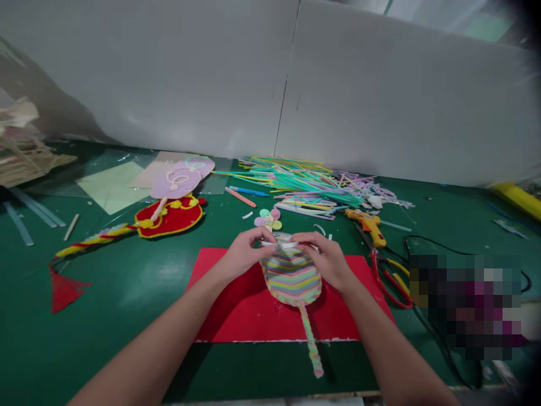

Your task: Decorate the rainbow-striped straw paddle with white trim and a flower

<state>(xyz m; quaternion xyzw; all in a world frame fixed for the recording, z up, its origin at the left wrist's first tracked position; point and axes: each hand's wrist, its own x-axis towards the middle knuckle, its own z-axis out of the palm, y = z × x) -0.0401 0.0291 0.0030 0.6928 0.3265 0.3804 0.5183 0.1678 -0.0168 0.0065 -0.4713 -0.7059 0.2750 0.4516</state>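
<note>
My left hand (249, 251) and my right hand (323, 256) pinch a short white strip (284, 246) between them, one at each end. Right below the strip is a striped pastel fan (292, 279), its face made of rows of fuzzy pipe cleaners and its twisted handle (310, 341) pointing toward me. The fan rests on a red sheet (236, 310). Its upper edge is partly covered by my fingers. Just beyond my hands lies a small pastel flower (269, 219) with round petals, near some white scraps.
Loose pipe cleaners (304, 183) are heaped at the back. On the right are an orange glue gun (369, 225), red-handled pliers (386, 282), a black cord and a blurred-out patch. A red fan (169, 219) with a tassel and a purple fan (181, 177) lie left.
</note>
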